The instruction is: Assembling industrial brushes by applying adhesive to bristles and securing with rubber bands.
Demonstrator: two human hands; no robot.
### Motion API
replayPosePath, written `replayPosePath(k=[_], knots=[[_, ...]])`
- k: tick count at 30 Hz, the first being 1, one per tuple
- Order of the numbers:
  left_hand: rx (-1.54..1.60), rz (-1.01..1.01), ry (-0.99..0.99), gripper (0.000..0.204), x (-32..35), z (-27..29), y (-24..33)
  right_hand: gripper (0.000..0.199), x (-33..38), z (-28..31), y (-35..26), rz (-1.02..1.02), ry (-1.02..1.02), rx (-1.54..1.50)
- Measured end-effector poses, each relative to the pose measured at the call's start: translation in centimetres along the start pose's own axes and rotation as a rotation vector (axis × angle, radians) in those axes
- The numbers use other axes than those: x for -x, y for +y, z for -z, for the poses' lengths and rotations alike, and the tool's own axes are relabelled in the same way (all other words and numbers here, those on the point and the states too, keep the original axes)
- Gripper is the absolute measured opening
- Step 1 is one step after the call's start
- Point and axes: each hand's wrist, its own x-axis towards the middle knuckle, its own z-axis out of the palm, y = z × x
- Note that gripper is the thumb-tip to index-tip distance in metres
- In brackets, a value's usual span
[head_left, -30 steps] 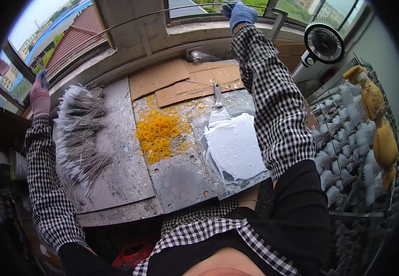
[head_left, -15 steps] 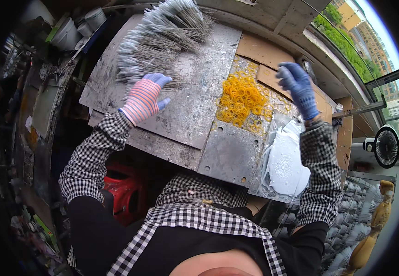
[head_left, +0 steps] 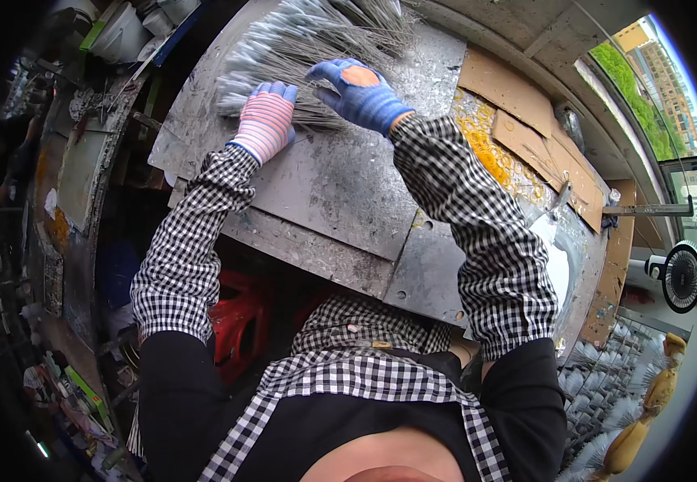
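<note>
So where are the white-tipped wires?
In the head view, the white-tipped wires lie on the table at the top, left of centre, beside the left hand and right hand.

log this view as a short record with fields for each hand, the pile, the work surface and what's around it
left hand: pink-striped glove with blue fingertips, at the pile's near edge; grip unclear
right hand: blue glove, thumb and fingers apart, at the pile's stems
pile: thin wire-stemmed pieces with pale tips
work surface: grey, stained
beyond right sleeve: yellow rings and white paste, both partly hidden
far right: round fan
</note>
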Motion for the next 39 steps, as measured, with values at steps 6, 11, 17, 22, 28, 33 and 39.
replayPosePath(k=[6, 11, 17, 22, 28, 33, 39], knots=[[-0.037, -0.079, 0.017, 0.071, 3.7, 0.1, -1.6, 0.018, -3.0, -3.1, 1.6, 0.039, -0.284, 0.165], [-0.001, -0.091, -0.110, 0.094, 5.9, 1.5, -1.4, 0.019, -2.6, -1.9, 4.6, 0.077, -0.301, 0.327], [0.011, -0.134, 0.073, 0.101, 5.6, 0.6, -1.3, 0.023, -2.6, -1.2, 3.2, 0.124, -0.263, 0.296], [-0.028, 0.023, -0.157, 0.090, 5.3, -0.4, -1.6, 0.027, -4.1, -4.4, -1.7, 0.031, -0.322, -0.131], [0.014, -0.074, 0.107, 0.089, 5.4, -0.6, -1.8, 0.027, -6.0, -7.9, -1.1, -0.008, -0.430, 0.048], [0.083, -0.077, 0.101, 0.092, 7.4, -0.3, -0.8, 0.024, -5.7, -6.5, 1.8, -0.036, -0.337, 0.270], [0.132, -0.071, -0.008, 0.075, 11.8, 0.7, 1.0, 0.025, -5.1, -3.4, 2.3, 0.013, -0.400, 0.321]])
